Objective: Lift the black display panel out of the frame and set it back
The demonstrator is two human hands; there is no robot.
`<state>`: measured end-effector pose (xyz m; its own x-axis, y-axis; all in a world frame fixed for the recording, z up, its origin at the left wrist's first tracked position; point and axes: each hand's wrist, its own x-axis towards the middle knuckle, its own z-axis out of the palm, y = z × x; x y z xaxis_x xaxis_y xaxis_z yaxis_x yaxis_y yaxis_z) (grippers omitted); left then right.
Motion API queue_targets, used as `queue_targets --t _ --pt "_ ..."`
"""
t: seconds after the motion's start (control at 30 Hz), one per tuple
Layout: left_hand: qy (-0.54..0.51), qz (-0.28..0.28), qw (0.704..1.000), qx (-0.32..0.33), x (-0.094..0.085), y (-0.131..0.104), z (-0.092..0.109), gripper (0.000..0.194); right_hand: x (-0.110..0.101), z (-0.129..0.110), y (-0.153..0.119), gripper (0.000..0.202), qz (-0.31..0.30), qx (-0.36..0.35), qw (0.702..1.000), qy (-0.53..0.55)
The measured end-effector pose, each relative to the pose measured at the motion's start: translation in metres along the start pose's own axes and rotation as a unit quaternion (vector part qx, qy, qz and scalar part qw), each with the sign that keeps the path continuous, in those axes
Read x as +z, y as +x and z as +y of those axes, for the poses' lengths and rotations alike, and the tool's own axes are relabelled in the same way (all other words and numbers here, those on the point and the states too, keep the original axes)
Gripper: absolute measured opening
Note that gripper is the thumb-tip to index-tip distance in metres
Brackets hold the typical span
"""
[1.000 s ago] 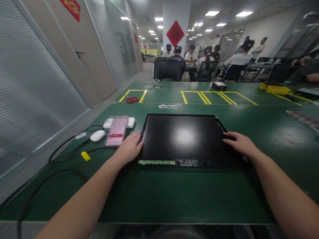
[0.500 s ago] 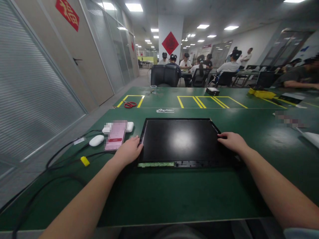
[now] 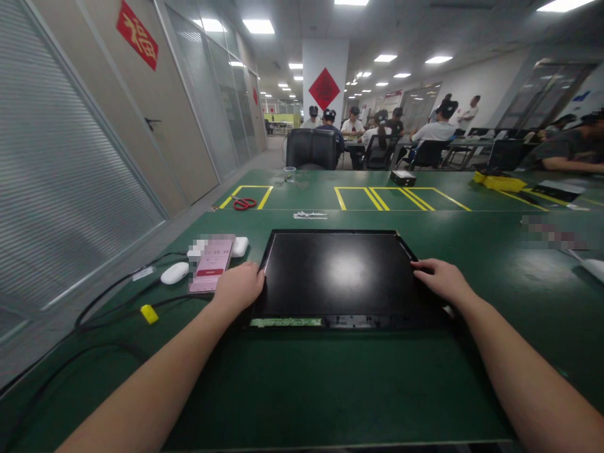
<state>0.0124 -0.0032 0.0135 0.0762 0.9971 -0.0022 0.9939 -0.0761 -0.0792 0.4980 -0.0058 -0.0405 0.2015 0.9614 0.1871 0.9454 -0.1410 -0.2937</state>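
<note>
In the head view, a flat black display panel (image 3: 330,277) lies face up on the green table. A green circuit strip (image 3: 285,322) runs along the left part of its near edge. My left hand (image 3: 240,286) is closed on the panel's left edge, its fingertips partly hidden behind the frame. On the opposite side, my right hand (image 3: 441,280) grips the right edge with thumb and fingers, some of them out of sight beneath. A pink phone (image 3: 212,264) and a white computer mouse (image 3: 175,273) rest left of my left hand.
Black cables and a yellow tag (image 3: 150,314) lie at the left. Beyond the panel are small white pieces (image 3: 309,215), red-handled scissors (image 3: 245,204), a clear cup (image 3: 289,174) and a small black box (image 3: 402,178). Yellow tape marks the far table. People sit at tables behind.
The camera view has shifted slightly, so the scene sits a little lower. My left hand has closed more snugly against the panel's edge; my right hand keeps its hold.
</note>
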Motion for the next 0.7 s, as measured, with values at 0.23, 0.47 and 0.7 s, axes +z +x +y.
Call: queue_targets --t 0.23,0.47,0.7 --pt "-0.028 0.002 0.999 0.022 0.005 -0.001 -0.007 0.045 0.004 0.005 0.002 0.040 -0.023 -0.041 0.999 0.001" --pt "-0.049 0.020 0.998 0.043 0.014 0.003 -0.013 0.039 0.008 -0.001 -0.002 0.045 -0.051 -0.084 0.995 -0.018" --pt "-0.182 0.053 0.982 0.024 0.017 0.006 -0.019 0.034 0.013 0.003 0.000 0.050 -0.058 -0.082 0.994 -0.033"
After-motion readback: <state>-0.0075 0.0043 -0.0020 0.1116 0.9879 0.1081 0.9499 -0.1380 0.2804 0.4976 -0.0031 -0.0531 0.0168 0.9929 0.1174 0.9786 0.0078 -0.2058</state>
